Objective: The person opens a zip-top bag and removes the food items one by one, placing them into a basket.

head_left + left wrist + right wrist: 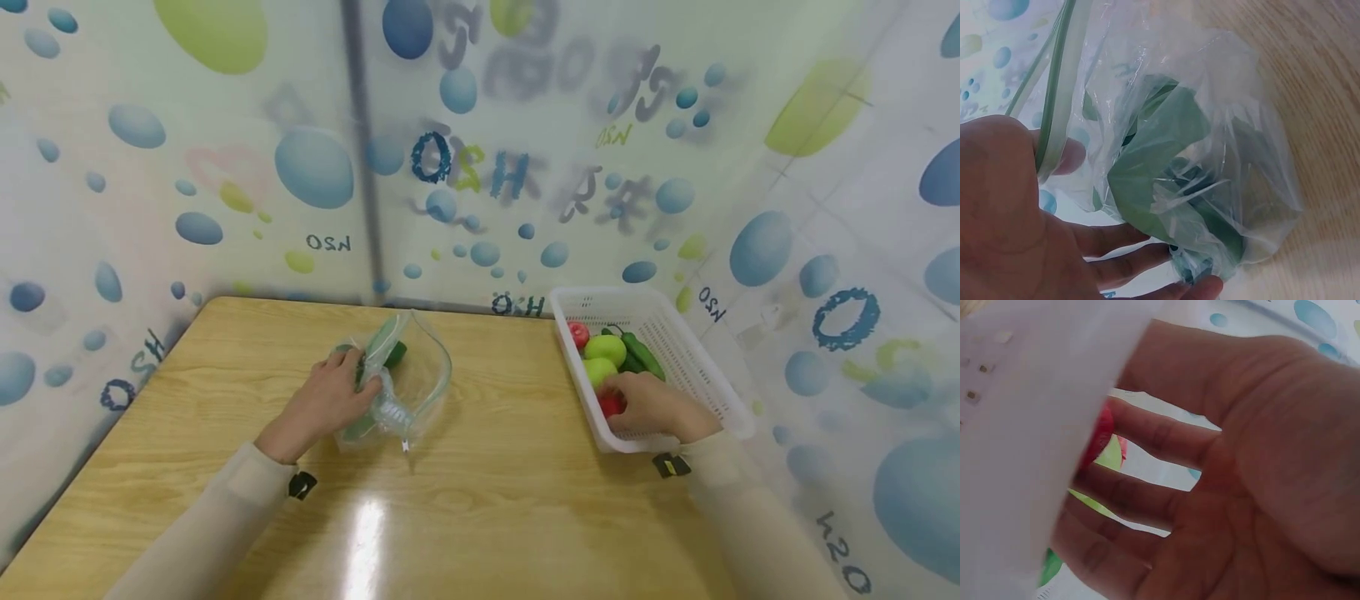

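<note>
My left hand pinches the rim of a clear zip bag on the left half of the table. In the left wrist view, the bag's green-edged mouth runs between thumb and finger, while other fingers lie against its side. Dark green vegetables show blurred through the plastic; their kind is unclear. Over the near end of a white basket, my right hand reaches down with thumb and fingers around a round red fruit. The right wrist view shows this red fruit partly, behind the basket wall.
The white perforated basket stands at the table's right. Inside are green apples, another red fruit and long green vegetables. A patterned curtain-like wall rises behind the wooden table.
</note>
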{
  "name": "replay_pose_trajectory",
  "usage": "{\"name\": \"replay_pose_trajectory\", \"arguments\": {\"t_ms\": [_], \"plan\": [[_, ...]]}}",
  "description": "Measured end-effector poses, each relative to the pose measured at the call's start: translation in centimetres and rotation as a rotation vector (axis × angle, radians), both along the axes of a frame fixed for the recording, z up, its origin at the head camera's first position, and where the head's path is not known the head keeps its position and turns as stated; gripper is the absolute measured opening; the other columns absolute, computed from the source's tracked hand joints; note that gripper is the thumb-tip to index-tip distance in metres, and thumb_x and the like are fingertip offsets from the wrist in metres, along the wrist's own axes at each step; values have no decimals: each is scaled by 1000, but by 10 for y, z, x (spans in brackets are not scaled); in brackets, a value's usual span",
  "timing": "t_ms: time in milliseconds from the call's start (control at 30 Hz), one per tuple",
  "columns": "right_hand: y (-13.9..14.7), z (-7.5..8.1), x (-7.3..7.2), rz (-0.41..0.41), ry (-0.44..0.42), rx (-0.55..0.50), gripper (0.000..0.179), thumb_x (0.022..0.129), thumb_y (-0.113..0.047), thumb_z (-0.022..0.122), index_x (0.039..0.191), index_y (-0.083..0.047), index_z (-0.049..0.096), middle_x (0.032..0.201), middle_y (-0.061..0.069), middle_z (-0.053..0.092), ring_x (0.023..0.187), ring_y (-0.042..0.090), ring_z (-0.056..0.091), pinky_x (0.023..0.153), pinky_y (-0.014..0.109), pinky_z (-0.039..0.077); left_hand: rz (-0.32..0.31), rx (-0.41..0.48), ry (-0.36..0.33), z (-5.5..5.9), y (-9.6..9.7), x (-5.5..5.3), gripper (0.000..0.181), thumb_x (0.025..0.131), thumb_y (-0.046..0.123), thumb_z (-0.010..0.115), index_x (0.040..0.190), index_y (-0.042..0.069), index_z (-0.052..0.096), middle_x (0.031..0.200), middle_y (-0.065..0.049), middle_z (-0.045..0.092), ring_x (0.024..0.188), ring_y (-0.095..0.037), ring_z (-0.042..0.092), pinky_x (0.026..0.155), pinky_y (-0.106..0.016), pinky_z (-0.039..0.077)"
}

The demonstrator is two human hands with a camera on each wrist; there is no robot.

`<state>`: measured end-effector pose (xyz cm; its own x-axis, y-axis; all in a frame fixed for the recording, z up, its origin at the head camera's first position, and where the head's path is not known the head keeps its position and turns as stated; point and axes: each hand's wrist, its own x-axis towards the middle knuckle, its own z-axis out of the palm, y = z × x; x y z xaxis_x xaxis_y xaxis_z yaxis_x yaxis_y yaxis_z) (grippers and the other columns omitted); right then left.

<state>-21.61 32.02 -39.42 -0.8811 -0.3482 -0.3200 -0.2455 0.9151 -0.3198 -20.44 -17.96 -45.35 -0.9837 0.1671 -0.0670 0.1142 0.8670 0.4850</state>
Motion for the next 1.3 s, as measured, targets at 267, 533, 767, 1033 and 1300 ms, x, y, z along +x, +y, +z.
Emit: {"name": "replay_pose_trajectory", "arguments": {"t_ms": [267,533,767,1033,1300], "plan": [[-1,4,3,-23,-10,-3,37,98,-9,89,134,-9,82,115,9,83,98,22,68,98,48,67,5,-18,13,1,-1,-2,90,120,58,52,172,-13,40,173,-45,45,149,-73,52,116,-82,52],[-12,13,8,-12,164,0,43,98,-5,86,139,1,79,128,20,85,104,31,77,100,54,69,18,-21,1,1,2,-3,94,118,64,54,171,-13,43,172,-43,47,148,-70,54,109,-81,57],[-36,18,14,-56,300,2,42,102,-7,82,144,-2,78,139,20,82,111,33,77,107,60,68,31,-28,-1,1,3,-3,93,117,64,57,170,-12,45,171,-43,47,148,-69,55,105,-81,59],[-78,19,22,3,477,-109,34,106,-10,81,140,-4,78,133,18,81,115,35,79,99,54,70,31,-52,22,2,3,-3,94,116,65,58,168,-13,46,170,-43,48,144,-69,58,104,-80,60],[-132,13,23,165,546,-268,32,107,-14,83,137,-5,79,130,14,82,112,31,79,97,47,70,31,-75,37,1,5,-4,95,116,65,59,167,-14,47,168,-46,48,141,-72,58,105,-80,59]]}}
